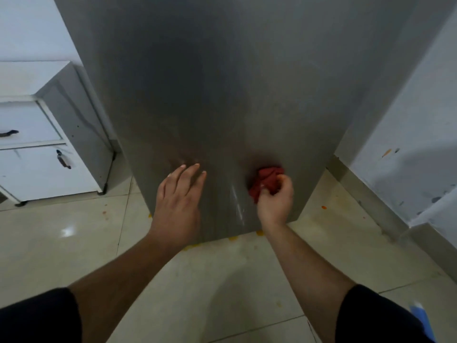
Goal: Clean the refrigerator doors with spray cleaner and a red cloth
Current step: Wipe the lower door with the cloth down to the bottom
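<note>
Both hands low on the refrigerator door (222, 95), near its bottom edge, arms reaching forward and down from dark short sleeves.

Left hand (179, 201): palm toward the door, fingers straight and slightly spread, tips touching the grey metal. Wrist roughly in line with the forearm, which runs in from the lower left. Holds nothing. A faint reflection of the fingers shows on the door just above the fingertips.

Right hand (275, 199): fingers curled tight around a bunched red cloth (268, 179), thumb side up, knuckles toward the door. Cloth sticks out above and to the left of the fist and is pressed against the door surface. Forearm comes up from the lower right, wrist slightly bent.

The two hands sit apart at about the same height, the left one a little higher at the fingertips. Between them, a pale streak (237, 204) runs down the door.

Left of the left hand, well apart: white cabinet (37, 134) with two dark handles, standing on the tiled floor (74, 243). Right of the right hand: pale wall (408, 120) with marks and a dark skirting. Small orange spots on the floor by the door's base. Blue object (420, 318) at the lower right edge, beside the right sleeve; cannot tell what it is.
</note>
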